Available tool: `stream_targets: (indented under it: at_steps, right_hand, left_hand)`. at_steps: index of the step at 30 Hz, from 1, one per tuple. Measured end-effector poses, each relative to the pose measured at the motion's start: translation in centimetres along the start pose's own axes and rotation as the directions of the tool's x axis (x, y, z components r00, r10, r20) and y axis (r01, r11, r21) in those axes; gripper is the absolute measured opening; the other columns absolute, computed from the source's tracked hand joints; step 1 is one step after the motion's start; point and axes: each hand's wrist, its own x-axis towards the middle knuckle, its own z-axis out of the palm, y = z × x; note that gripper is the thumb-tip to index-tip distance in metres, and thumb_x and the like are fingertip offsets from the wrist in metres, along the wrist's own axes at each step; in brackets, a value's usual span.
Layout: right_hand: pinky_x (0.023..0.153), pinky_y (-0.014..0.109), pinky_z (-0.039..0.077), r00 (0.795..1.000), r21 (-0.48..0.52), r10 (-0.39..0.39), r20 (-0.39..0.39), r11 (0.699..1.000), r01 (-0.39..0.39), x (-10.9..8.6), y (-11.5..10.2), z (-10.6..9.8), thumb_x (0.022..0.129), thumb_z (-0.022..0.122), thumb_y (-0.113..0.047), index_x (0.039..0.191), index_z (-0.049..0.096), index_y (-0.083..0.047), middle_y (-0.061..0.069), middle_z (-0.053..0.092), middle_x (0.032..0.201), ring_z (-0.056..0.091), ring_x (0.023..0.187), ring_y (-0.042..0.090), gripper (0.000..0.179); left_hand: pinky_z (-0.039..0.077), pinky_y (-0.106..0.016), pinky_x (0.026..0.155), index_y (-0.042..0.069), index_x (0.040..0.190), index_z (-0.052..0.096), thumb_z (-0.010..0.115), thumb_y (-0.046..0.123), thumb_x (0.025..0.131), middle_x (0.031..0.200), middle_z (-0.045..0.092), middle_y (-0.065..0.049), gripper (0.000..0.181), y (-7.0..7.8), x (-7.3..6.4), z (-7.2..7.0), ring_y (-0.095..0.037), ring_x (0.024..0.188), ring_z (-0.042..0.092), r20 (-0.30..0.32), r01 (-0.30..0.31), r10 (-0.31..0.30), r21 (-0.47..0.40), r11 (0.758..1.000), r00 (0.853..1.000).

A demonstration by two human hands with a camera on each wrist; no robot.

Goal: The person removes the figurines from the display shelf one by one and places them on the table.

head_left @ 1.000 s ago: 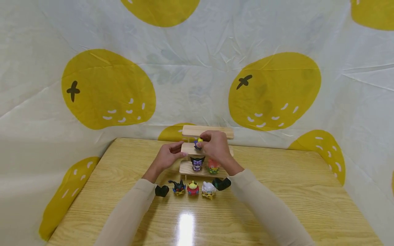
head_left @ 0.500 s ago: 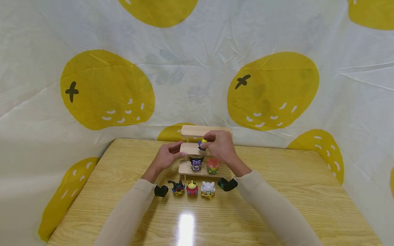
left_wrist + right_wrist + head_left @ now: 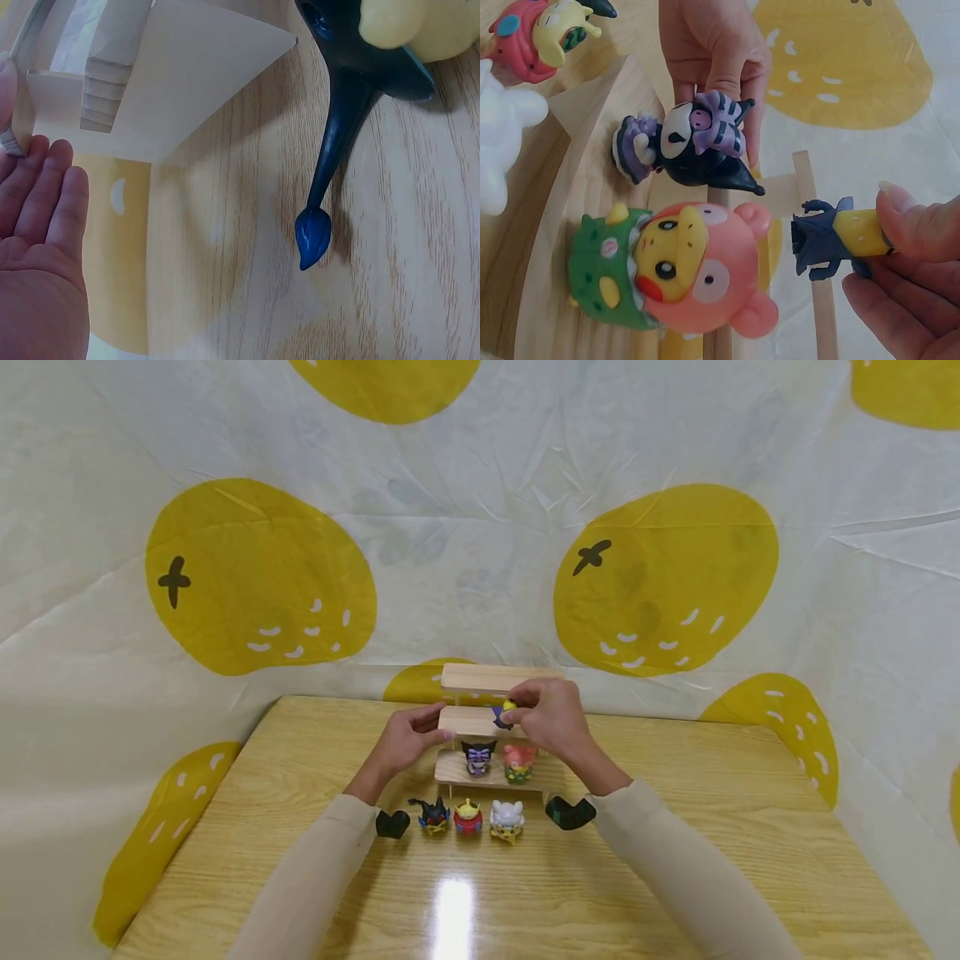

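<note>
My right hand [image 3: 555, 717] pinches a small toy figure [image 3: 821, 238] with a yellow head and dark blue body between thumb and fingers. It is over the middle shelf of a three-tier wooden display stand [image 3: 465, 720], right of that shelf's centre. At the shelf's left end, my left hand [image 3: 405, 741] grips the wood, thumb in front and fingers behind. Two figures stand on the lowest shelf: a black-eared one with a purple bow [image 3: 720, 124] and a pink-hooded one in green [image 3: 739, 281]. The top shelf [image 3: 495, 677] holds nothing visible.
In front of the stand, a row on the table [image 3: 675, 860] has a black figure [image 3: 433, 817] with a blue-tipped tail, a red one with a yellow head [image 3: 468, 820], and a white-hooded one [image 3: 507, 820]. A lemon-print curtain [image 3: 465, 568] hangs close behind.
My right hand has carried the yellow-headed figure rightward along the middle shelf, from left of centre to right of it. My left hand has stayed at the shelf's left end.
</note>
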Motion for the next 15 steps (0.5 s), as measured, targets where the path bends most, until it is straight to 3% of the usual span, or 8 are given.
stream_targets:
  at_steps: [15]
  right_hand:
    - [0.078,0.043,0.066,1.0,-0.051,0.013,0.003,0.999,-0.013,-1.0,0.7,-1.3,0.087,0.084,-0.007,0.105,0.082,-0.001,0.016,0.081,0.102,0.078,0.094,0.03,0.019]
  left_hand:
    - [0.055,-0.046,0.109,0.003,0.154,0.05,0.076,0.017,0.097,0.152,0.058,-0.018,0.065,0.1,0.1,0.0,-0.035,0.137,0.061,-0.005,0.002,-0.002,-0.012,1.0,1.0]
